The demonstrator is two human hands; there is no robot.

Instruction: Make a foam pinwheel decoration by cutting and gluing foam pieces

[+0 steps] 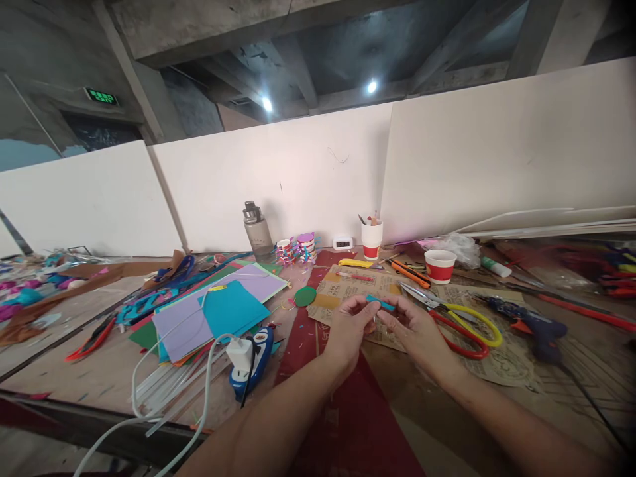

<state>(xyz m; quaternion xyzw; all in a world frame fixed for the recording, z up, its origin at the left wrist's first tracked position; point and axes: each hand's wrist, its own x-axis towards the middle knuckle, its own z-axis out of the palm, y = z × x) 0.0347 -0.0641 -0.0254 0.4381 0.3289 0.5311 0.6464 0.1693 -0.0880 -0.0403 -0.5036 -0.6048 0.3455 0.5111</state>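
A small strip of blue paper is pinched between the fingertips of my left hand and my right hand, above the brown paper sheet. Both hands are closed, and the fingers partly cover the strip. Close to my right hand lie scissors with a red and a yellow handle loop, blades spread. A green paper disc rests to the left of my left hand. Beyond the hands stand a paper cup and a white cup with pens.
Stacked coloured paper, a blue power strip with white cables and clear glue sticks lie left. A glue gun lies right. At the back are a bottle, small decorated cups and a clock.
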